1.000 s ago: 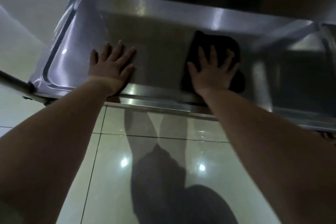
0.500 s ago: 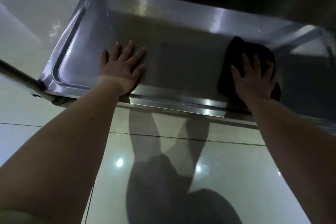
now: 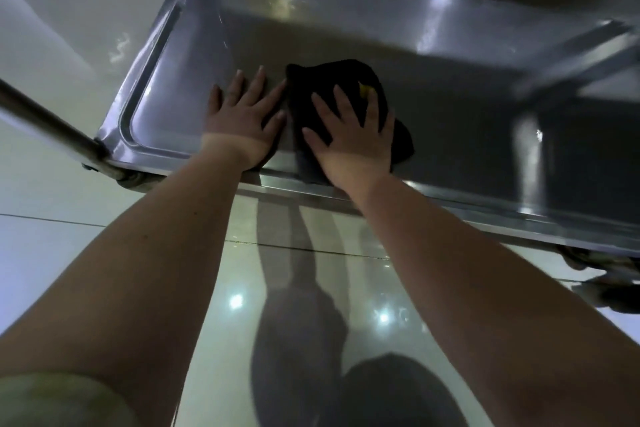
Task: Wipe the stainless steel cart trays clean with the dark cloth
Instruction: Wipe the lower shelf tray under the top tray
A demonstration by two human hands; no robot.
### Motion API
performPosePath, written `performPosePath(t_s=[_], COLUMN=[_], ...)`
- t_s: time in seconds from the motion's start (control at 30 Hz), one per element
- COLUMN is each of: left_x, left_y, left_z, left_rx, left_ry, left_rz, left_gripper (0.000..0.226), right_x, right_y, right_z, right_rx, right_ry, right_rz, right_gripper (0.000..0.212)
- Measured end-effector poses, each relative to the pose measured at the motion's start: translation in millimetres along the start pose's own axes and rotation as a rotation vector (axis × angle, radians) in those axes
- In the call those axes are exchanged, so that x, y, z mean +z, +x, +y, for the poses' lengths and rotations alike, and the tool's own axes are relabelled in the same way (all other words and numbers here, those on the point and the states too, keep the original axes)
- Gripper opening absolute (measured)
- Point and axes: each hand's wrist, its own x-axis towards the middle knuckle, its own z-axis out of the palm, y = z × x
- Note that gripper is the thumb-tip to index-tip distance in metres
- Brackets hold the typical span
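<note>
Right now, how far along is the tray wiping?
Done: unclear; the steel cart tray shows no visible grime or wipe marks. In hand: right hand presses the dark cloth flat near the front rim, left hand flat beside it. Left: likely the tray's right half.

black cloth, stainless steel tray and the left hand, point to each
black crumpled cloth [image 3: 325,74], head view, top fold
stainless steel tray [image 3: 450,107], head view, bare floor
left hand [image 3: 242,118], head view, back of hand

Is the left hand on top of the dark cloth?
No, the left hand lies flat on the tray beside the dark cloth, which the right hand presses.
</note>
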Motion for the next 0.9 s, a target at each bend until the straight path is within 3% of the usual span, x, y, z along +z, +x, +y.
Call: performPosePath(t_s=[0.1, 0.23, 0.3, 0.4, 0.47, 0.67, 0.77, 0.83, 0.9], left_x=[-0.2, 1.8, 3.5, 4.4, 4.1, -4.3, -11.5, -16.1, -16.0], left_y=[-2.6, -0.6, 0.9, 2.0, 1.5, -0.2, -6.1, -5.1, 1.1], left_z=[6.1, 5.8, 5.6, 5.2, 4.2, 1.5, 3.8, 17.8, 51.7], left_rx=[0.002, -0.004, -0.001, -0.001, 0.001, -0.003, 0.018, 0.067, 0.118], left_ry=[-0.016, -0.031, -0.020, -0.005, 0.006, -0.156, -0.180, -0.100, -0.039], left_rz=[0.003, 0.008, 0.004, 0.002, 0.000, -0.008, 0.055, 0.107, 0.077], left_gripper=[0.054, 0.054, 0.054, 0.054, 0.055, 0.058, 0.059, 0.063, 0.067], right_x=[-7.0, -15.1, -16.8, -15.4, -12.0, -3.5, -16.3, -23.1, -23.9], right_y=[-1.7, -14.9, -16.7, -9.5, -3.2, 0.7, 5.5, 4.6, -0.8], right_z=[71.5, 168.5, 185.0, 156.5, 115.0, -35.5, -22.6, 17.2, 55.1], right_rx=[0.091, 0.359, 0.467, 0.567, 0.532, 0.076, 0.033, 0.115, 0.203], right_ry=[0.011, 0.035, 0.050, 0.079, 0.071, 0.046, 0.231, 0.307, 0.304], right_rz=[0.036, 0.049, 0.041, 0.023, 0.019, -0.113, -0.087, 0.046, 0.066], right_gripper=[0.058, 0.061, 0.063, 0.065, 0.066, 0.064, 0.059, 0.056, 0.054])
